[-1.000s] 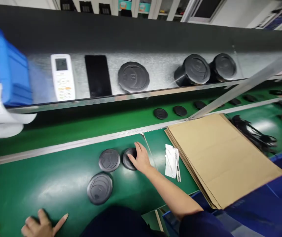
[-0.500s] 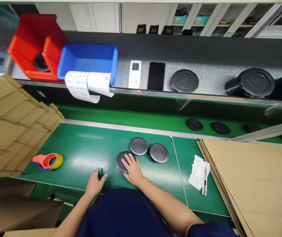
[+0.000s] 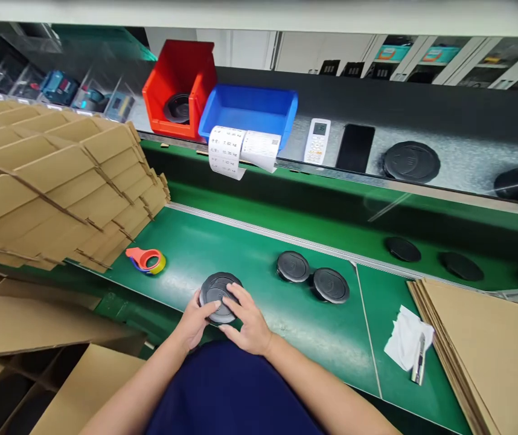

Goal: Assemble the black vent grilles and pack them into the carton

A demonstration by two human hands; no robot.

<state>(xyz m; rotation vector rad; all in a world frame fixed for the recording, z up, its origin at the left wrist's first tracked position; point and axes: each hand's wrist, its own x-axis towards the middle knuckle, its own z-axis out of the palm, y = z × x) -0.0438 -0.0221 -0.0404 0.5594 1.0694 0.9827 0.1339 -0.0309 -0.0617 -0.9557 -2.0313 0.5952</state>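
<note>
A black round plastic cap [image 3: 214, 291], with a ribbed rim and a raised disc on its face, is held close to my body, over the near edge of the green bench. My left hand [image 3: 195, 317] grips its left side, thumb lying across the top. On the right side, my right hand [image 3: 250, 320] has its fingers resting on the face and its thumb by the near rim. Farther right stand two similar black round pieces, the left one [image 3: 293, 266] and the right one [image 3: 330, 285], almost side by side. The underside of the held cap is hidden.
Left on the bench lies a tape dispenser [image 3: 147, 260], beside stacked cardboard dividers [image 3: 60, 187]. At right are a white cloth [image 3: 404, 338], a utility knife [image 3: 418, 359] and cardboard sheets [image 3: 489, 338]. The shelf bears a red bin [image 3: 202, 78], a blue bin [image 3: 250, 99] and another black cap [image 3: 412, 161].
The cap has come left and nearer to my body with my right hand on it. My left hand, empty and apart before, now grips it. The view has turned left.
</note>
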